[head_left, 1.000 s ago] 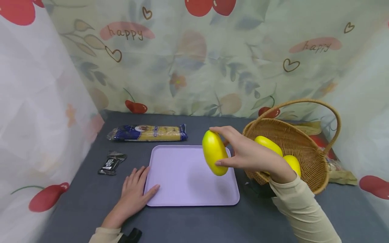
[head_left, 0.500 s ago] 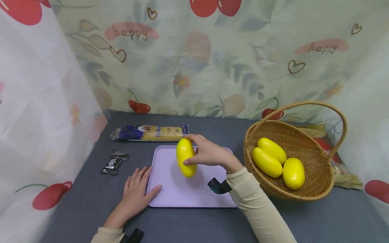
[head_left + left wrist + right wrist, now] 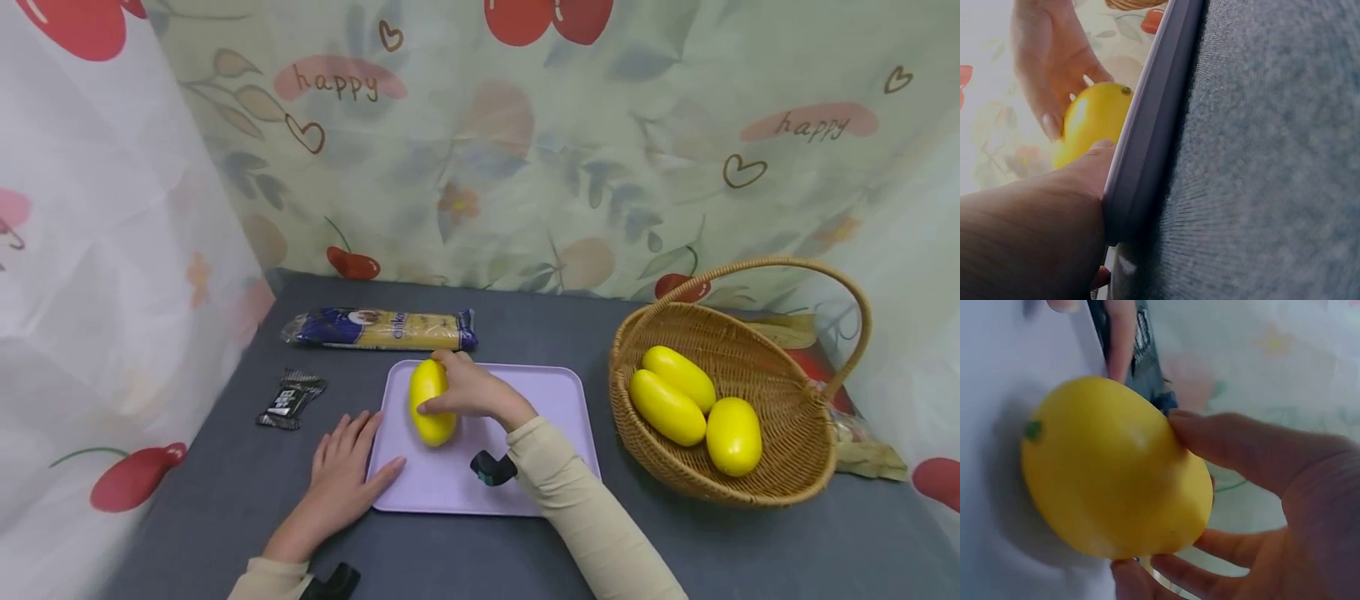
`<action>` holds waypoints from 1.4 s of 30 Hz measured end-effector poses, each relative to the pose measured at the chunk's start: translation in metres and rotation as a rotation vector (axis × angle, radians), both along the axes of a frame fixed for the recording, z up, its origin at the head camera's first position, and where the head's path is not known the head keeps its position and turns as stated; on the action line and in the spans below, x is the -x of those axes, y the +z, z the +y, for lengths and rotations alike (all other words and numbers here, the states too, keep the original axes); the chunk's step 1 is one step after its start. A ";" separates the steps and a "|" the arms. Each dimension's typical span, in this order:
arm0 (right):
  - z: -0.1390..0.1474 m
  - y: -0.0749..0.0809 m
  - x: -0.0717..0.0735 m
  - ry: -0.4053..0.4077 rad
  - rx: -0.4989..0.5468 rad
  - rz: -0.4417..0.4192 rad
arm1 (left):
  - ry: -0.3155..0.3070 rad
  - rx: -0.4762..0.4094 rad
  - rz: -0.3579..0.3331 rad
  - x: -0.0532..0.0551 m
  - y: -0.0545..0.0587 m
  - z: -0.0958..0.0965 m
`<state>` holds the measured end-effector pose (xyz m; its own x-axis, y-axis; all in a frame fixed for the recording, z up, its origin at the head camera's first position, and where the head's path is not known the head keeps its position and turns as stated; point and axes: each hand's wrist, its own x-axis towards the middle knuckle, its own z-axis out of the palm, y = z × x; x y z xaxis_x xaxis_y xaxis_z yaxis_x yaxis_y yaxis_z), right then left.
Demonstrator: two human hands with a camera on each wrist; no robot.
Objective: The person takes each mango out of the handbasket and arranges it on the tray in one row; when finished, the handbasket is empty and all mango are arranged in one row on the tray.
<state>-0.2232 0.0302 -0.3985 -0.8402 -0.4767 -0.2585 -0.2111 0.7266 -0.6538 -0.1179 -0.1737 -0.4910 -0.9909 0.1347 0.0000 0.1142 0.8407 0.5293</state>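
In the head view, my right hand (image 3: 476,390) grips a smooth yellow mango (image 3: 426,400) over the left half of a lilac tray (image 3: 547,400). The right wrist view shows the thumb on one side of the mango (image 3: 1110,475) and fingers on the other; its green stem spot faces the tray surface, close to it. Whether it touches the tray I cannot tell. My left hand (image 3: 341,471) rests at the tray's left edge, fingers straight, thumb over the rim. From the left wrist view, the mango (image 3: 1094,122) appears beyond the tray's rim (image 3: 1147,125).
On the right stands a wicker basket (image 3: 802,442) with a tall handle, holding 3 yellow mangoes (image 3: 733,437). A pasta packet (image 3: 382,329) lies behind the tray. Left of it is a small black wrapped packet (image 3: 291,400). Partly hidden packages (image 3: 870,458) lie behind the basket.
My right hand has carried the mango leftward from beside the basket and lowered it toward the tray's left half. My left hand has stayed at the tray edge. The view has shifted slightly.
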 end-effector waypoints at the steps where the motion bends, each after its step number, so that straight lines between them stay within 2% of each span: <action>1: -0.001 -0.003 -0.001 -0.016 -0.002 0.011 | -0.001 -0.001 -0.001 0.000 0.000 0.000; 5: -0.003 -0.011 -0.008 -0.101 0.000 0.080 | -0.006 -0.003 -0.008 0.000 -0.001 0.002; 8: -0.004 -0.014 -0.013 -0.135 -0.011 0.137 | -0.009 -0.006 -0.005 0.000 -0.001 0.003; 12: -0.004 -0.014 -0.020 -0.089 -0.026 0.151 | -0.008 -0.004 0.007 0.001 -0.001 0.003; 16: -0.001 -0.010 -0.027 0.010 -0.040 0.097 | -0.010 -0.007 0.012 0.001 0.001 0.004; 19: 0.001 -0.009 -0.031 0.045 -0.045 0.066 | -0.013 -0.009 0.008 0.001 0.002 0.004; 27: -0.002 -0.019 -0.029 0.016 0.011 0.089 | -0.020 -0.024 -0.026 0.001 0.005 0.004; 42: -0.014 -0.026 -0.022 -0.011 0.043 0.124 | -0.015 -0.020 -0.028 0.000 0.004 0.001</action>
<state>-0.2016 0.0164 -0.4245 -0.8700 -0.4753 -0.1312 -0.2844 0.7010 -0.6540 -0.1179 -0.1730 -0.4872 -0.9884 0.1500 -0.0249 0.1119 0.8284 0.5488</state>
